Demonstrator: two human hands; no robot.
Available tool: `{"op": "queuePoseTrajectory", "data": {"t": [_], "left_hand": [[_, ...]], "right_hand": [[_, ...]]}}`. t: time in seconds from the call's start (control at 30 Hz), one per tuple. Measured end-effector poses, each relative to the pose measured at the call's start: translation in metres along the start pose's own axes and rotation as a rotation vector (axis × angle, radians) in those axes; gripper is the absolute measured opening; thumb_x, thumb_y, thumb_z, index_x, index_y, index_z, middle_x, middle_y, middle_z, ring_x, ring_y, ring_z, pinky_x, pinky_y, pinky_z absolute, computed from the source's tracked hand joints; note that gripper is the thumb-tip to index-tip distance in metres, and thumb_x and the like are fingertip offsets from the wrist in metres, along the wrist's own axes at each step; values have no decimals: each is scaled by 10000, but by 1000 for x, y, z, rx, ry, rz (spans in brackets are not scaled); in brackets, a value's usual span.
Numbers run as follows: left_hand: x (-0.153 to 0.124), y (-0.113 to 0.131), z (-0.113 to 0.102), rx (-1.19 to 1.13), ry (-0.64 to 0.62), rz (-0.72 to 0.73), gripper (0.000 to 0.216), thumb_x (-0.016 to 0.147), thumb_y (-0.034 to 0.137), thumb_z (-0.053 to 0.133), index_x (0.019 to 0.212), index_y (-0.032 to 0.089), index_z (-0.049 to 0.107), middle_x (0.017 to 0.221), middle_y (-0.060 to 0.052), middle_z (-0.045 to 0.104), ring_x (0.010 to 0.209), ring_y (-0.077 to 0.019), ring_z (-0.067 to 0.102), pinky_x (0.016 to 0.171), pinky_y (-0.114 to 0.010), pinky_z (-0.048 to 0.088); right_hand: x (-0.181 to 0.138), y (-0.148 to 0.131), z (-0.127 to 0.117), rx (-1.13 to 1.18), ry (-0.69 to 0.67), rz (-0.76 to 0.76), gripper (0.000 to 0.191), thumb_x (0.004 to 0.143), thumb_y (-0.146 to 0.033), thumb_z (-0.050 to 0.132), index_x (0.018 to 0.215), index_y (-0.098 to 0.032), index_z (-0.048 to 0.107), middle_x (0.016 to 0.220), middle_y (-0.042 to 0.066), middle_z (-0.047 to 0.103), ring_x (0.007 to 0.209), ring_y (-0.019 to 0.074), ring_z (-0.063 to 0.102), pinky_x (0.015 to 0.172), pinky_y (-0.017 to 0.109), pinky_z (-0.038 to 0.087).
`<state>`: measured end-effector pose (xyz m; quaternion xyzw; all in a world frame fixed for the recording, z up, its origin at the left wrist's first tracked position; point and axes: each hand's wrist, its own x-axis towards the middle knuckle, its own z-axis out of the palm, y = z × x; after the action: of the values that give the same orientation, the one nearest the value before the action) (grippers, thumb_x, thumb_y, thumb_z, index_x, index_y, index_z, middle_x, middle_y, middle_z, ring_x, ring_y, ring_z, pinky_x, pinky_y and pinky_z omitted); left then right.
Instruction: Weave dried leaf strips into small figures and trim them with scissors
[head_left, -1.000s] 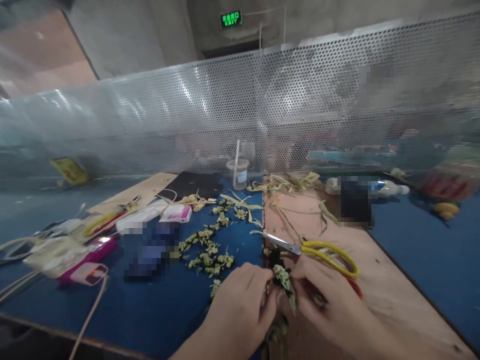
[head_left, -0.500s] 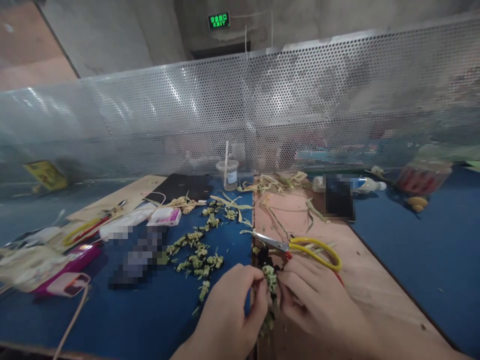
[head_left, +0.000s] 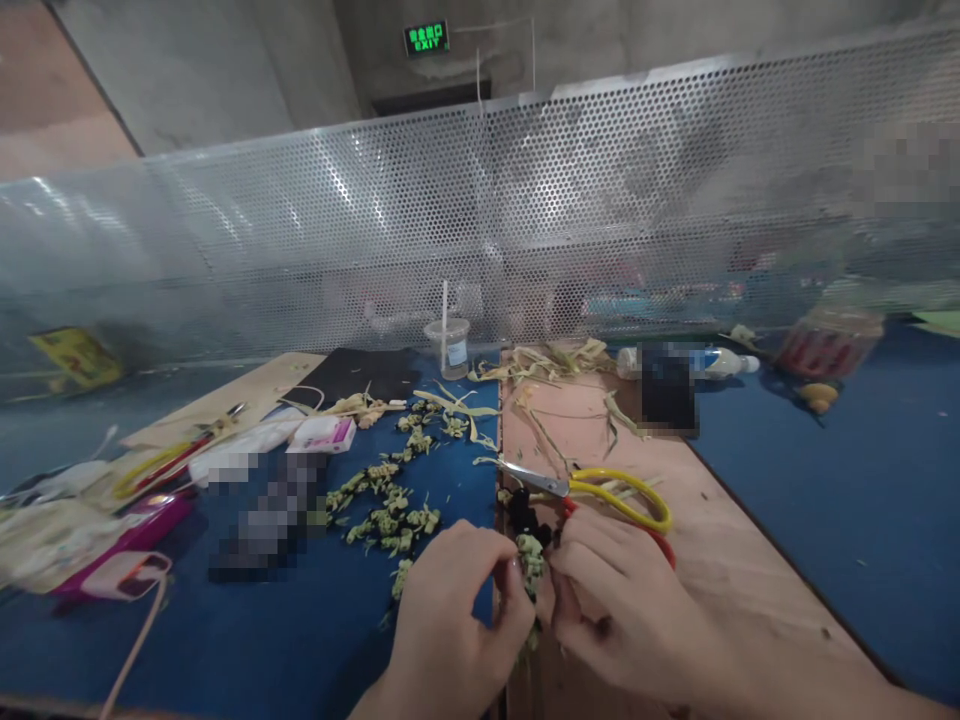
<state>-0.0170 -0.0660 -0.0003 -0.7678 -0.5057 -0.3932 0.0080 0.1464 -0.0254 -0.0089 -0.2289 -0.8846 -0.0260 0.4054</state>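
My left hand (head_left: 466, 605) is closed, its thumb and forefinger pinching a knotted strand (head_left: 531, 562) of pale green and black pieces. My right hand (head_left: 626, 590) has its fingers curled in against the strand's other side. What its fingertips grip is partly hidden. Beyond the fingers, a dark bunched end (head_left: 525, 512) of the strand lies on the board. Scissors (head_left: 536, 477) with yellow and red handles lie just past my right hand, blades pointing left. More of the green and black knotted strand (head_left: 394, 515) curls over the blue table, left of my hands.
A pinkish-brown board (head_left: 720, 535) lies under my right hand. Dry husk strips (head_left: 555, 362) are heaped at its far end. Behind stand a plastic cup (head_left: 454, 352) with a straw and a perforated metal screen (head_left: 420, 220). A bottle (head_left: 724, 362) lies at right, a tissue pack (head_left: 322, 435) at left.
The whole view has shifted slightly left and up. Both hands stay close together on the strand, with only small finger movements. The scissors' red handle shows a little more.
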Motion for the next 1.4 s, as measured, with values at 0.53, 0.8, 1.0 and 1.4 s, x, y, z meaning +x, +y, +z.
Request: {"op": "queuePoseTrajectory", "data": {"t": [0.53,0.8,1.0,1.4], "left_hand": [[-5,-2,2,-141,-135,-200,169,820,216,425,687,188,527,616,-20,549,586,-160,511,549,-264,414],[4,2,-3,-665,-236,-591,196,826,369,489,767,190,545,618,24,546,562,-124,525,543,-215,439],[4,0,-6,-802,-241,-651,146,791,331,559,781,185,561,619,41,545,567,-105,511,554,-190,443],[2,-10,-4,-672,-224,-591,136,772,311,588,832,196,630,779,-12,670,717,-160,611,646,-237,484]], "right_hand": [[-2,7,0,-99,12,-102,178,698,-70,419,572,-194,442,575,18,475,582,158,443,545,273,378],[-3,7,-2,-314,-73,-268,265,821,-135,386,584,-185,493,555,16,454,531,160,403,499,291,321],[-3,4,2,-109,-97,-78,116,753,-128,444,665,-172,504,618,24,480,594,169,436,528,288,336],[6,-4,0,532,-126,509,65,862,-235,480,882,-206,534,742,-9,530,674,131,523,615,258,437]]}}
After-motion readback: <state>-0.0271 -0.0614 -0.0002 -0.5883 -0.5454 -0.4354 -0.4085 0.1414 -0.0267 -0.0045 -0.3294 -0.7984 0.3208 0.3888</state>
